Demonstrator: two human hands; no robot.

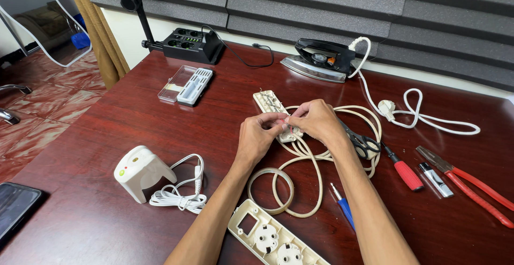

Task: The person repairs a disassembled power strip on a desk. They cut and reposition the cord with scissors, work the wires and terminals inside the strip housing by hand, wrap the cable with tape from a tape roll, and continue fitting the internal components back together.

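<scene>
A dark red, glossy wooden table (134, 136) fills the head view, set against a wall lined with grey foam panels (375, 2); to the left lies a reddish tiled floor (43, 99) and a tan curtain (99, 29).

At the far edge stand a black charger block (190, 43) on the left and a black-and-silver clothes iron (320, 60) to the right, its white cord and plug (386, 107) trailing right. A clear plastic case (186, 84) lies left of centre. Near left sit a white dome-shaped device (140, 172) with a bundled white cable (179, 192), and a dark phone (13, 206) at the edge. On the right lie scissors (363, 143), a red-handled screwdriver (405, 171), red-handled pliers (471, 184) and a blue-handled screwdriver (344, 206). The cream socket cover (276, 241) lies at the near edge.

Both forearms reach in from the near side. The left hand (257, 136) and right hand (316, 120) meet at mid-table, fingertips pinched narrowly on a thin red wire (284, 121) over the opened power strip base (269, 104). The cream cable (305, 168) loops beneath the wrists.
</scene>
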